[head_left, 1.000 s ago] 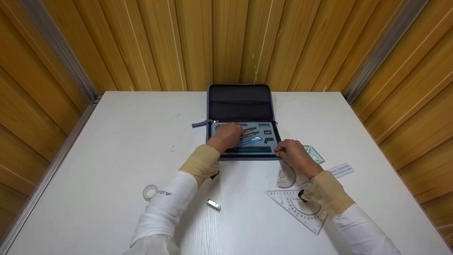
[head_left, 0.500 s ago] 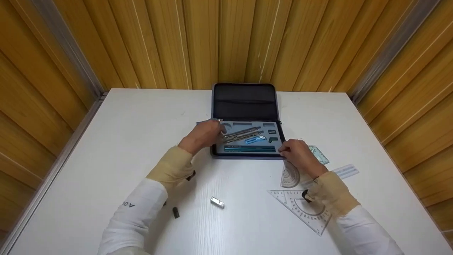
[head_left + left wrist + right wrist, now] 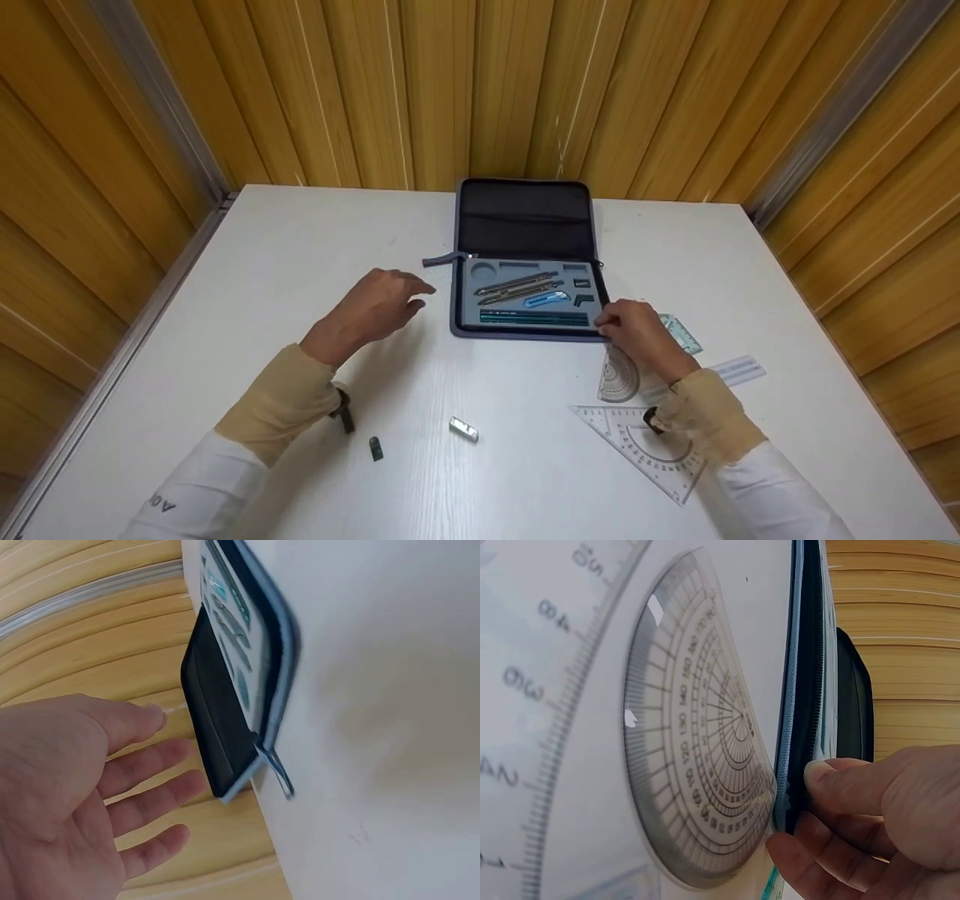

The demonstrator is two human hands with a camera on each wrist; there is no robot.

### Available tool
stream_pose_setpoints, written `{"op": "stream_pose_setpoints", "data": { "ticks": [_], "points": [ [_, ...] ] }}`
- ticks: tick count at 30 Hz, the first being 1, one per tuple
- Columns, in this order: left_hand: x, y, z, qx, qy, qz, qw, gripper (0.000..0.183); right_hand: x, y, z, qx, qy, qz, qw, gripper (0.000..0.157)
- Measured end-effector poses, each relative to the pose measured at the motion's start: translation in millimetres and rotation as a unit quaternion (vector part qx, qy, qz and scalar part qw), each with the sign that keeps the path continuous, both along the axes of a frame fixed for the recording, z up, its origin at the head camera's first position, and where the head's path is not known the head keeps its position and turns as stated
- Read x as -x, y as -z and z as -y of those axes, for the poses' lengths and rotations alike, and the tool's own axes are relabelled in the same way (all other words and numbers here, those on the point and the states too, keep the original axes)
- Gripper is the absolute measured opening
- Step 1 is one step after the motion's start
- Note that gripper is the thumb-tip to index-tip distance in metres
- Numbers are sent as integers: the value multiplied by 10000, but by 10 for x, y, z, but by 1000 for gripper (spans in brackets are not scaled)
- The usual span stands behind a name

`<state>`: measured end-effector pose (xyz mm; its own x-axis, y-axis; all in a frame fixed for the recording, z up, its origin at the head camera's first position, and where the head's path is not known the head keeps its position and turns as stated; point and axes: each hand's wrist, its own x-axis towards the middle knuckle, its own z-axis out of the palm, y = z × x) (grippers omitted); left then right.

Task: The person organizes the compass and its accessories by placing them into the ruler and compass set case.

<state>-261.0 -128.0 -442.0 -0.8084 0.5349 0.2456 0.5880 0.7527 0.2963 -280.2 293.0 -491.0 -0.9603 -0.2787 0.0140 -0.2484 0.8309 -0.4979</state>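
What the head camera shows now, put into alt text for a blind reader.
A person's right hand holds the near right corner of an open zip case of drawing tools on a white table, while the left hand hovers empty to the case's left. A clear set square and protractor lie at lower right.

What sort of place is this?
Probably a small enclosed work booth, perhaps set up for recording; the exact use can't be told. Wood-look panels line the back and both sides, metal strips run up the corners, and a white table fills the space between.
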Motion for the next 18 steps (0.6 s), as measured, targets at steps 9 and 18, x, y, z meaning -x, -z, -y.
{"op": "stream_pose_setpoints", "data": {
  "ticks": [9,18],
  "points": [
    [-420,147,393,305,-224,-176,9991,38,-4,19,-1,53,-80,-147,9998,11],
    [-873,267,580,749,-723,342,9940,60,-7,26,-19,62,-190,-273,9994,10]
  ]
}}
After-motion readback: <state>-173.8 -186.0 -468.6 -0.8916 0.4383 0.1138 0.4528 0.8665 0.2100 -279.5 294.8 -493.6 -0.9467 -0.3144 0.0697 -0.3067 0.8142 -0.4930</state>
